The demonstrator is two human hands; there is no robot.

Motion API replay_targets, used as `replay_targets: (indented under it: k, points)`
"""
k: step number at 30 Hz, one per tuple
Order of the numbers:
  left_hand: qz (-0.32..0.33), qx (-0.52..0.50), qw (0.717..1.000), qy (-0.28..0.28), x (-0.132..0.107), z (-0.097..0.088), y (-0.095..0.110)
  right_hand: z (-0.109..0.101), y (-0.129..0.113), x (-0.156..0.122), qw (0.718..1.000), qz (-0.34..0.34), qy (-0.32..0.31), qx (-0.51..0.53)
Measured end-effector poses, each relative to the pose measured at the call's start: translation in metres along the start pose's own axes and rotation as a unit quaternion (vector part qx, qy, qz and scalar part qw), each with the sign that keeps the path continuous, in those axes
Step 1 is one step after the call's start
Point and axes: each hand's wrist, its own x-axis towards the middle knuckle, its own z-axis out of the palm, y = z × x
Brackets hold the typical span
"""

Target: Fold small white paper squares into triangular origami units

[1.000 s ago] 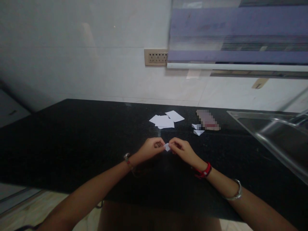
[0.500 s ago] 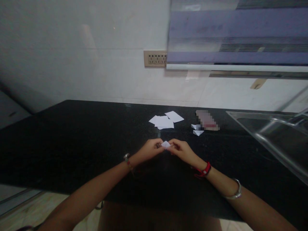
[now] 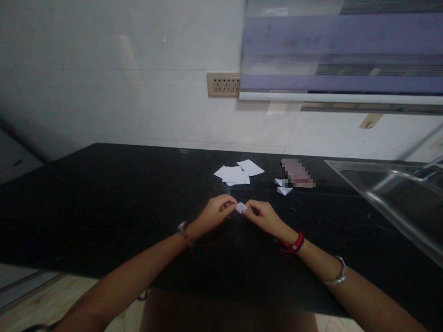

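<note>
A small folded white paper piece [image 3: 241,207] is pinched between both hands just above the black countertop [image 3: 104,198]. My left hand [image 3: 216,213] grips its left edge with curled fingers. My right hand [image 3: 263,215] pinches its right side with thumb and fingertips; that wrist wears a red band. Farther back lies a loose pile of white paper squares [image 3: 238,174]. To the right of the pile sit two small folded paper pieces [image 3: 284,186].
A blurred reddish object [image 3: 296,173] lies beyond the folded pieces. A steel sink [image 3: 387,189] takes up the counter's right end. A wall socket [image 3: 223,84] and a shelf or hood [image 3: 339,55] are on the tiled wall behind.
The paper piece has been turned and shifted slightly between the fingertips; both hands stay in nearly the same spot, still pinching it.
</note>
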Motion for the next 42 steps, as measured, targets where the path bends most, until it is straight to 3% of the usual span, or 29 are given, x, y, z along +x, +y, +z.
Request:
replay_targets:
  k: [14,22,31,42]
  points:
    - [0.054,0.081,0.995,-0.028,0.0002,0.0006,-0.0021,0.0018,0.0029,0.0013,0.998,-0.047,0.03,-0.011]
    - [0.037,0.058,0.997,-0.033,0.0017,0.001,-0.0029,0.0009,0.0015,0.0013,0.997,-0.059,0.034,-0.021]
    - [-0.024,-0.014,1.0,0.012,0.0022,-0.0009,-0.0014,-0.0009,0.0011,0.0018,0.995,-0.026,0.087,0.035]
    - [-0.047,-0.159,0.985,0.045,0.0014,0.0039,-0.0024,-0.0013,-0.001,-0.0002,0.983,-0.013,0.116,0.141]
